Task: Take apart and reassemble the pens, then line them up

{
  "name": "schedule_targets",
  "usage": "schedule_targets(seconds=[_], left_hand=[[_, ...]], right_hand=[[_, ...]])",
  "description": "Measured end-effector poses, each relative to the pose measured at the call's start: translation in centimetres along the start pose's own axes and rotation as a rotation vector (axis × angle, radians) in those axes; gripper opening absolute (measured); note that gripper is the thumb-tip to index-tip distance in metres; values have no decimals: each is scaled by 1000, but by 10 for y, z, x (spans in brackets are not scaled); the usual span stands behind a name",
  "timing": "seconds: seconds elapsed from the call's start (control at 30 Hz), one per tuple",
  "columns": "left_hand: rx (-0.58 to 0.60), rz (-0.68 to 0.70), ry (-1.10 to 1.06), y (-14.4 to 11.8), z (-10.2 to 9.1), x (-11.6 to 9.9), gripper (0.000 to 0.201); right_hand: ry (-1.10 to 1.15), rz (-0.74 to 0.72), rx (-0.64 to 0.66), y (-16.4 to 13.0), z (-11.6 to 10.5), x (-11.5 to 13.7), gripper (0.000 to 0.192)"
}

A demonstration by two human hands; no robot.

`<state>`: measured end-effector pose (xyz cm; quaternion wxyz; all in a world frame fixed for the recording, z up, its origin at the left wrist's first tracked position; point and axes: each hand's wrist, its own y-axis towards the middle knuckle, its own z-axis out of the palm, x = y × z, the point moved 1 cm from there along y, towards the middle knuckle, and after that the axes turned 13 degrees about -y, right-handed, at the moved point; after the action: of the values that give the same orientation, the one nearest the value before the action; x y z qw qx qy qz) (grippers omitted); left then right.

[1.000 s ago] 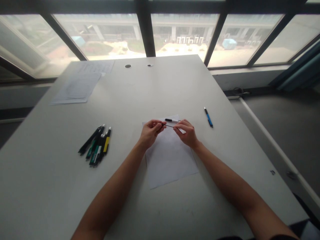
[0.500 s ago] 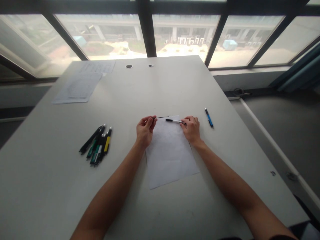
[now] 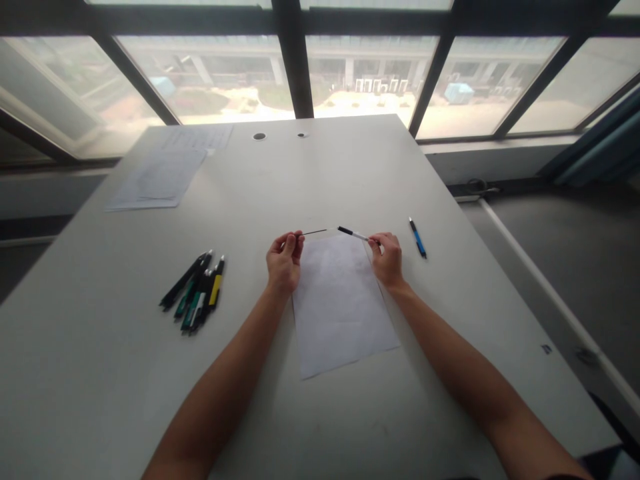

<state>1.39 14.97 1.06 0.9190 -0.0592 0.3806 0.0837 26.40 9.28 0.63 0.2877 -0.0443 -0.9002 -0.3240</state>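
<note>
Both hands hover just above the far edge of a white sheet of paper (image 3: 343,300) lying on the pale grey table (image 3: 350,167). The left hand (image 3: 284,261) pinches one end of a thin black ink refill (image 3: 314,233) between thumb and fingertips, the other fingers curled in; the rod runs level to the right and ends free in the air. The right hand (image 3: 387,257) grips the near end of a slim black-and-white pen barrel (image 3: 352,234) in the same fingertip pinch, its dark end aimed at the refill's free end. The two parts lie nearly in one line with a small gap between them, apart, over the top border of the paper.

Well to the left on the table lies a cluster of black, green and yellow pens (image 3: 196,292), touching one another. A blue pen (image 3: 417,237) lies alone just right of the right hand. Printed sheets (image 3: 165,177) lie at the far left corner, near the windows.

The refill looks thin and springy, and it is held only at its far end, so its free tip can waver; a slight tilt of either hand would probably put the two parts out of line. Pressing hard while they are misaligned could bend the rod or smear ink on the fingers or the paper. A loose pinch might let either piece drop and roll across the smooth table.
</note>
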Motion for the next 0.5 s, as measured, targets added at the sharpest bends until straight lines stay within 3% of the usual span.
schedule_targets(seconds=[0.5], left_hand=[[14,-14,5,-2,1,0,35]], right_hand=[[42,2,16,-1,-5,7,18]])
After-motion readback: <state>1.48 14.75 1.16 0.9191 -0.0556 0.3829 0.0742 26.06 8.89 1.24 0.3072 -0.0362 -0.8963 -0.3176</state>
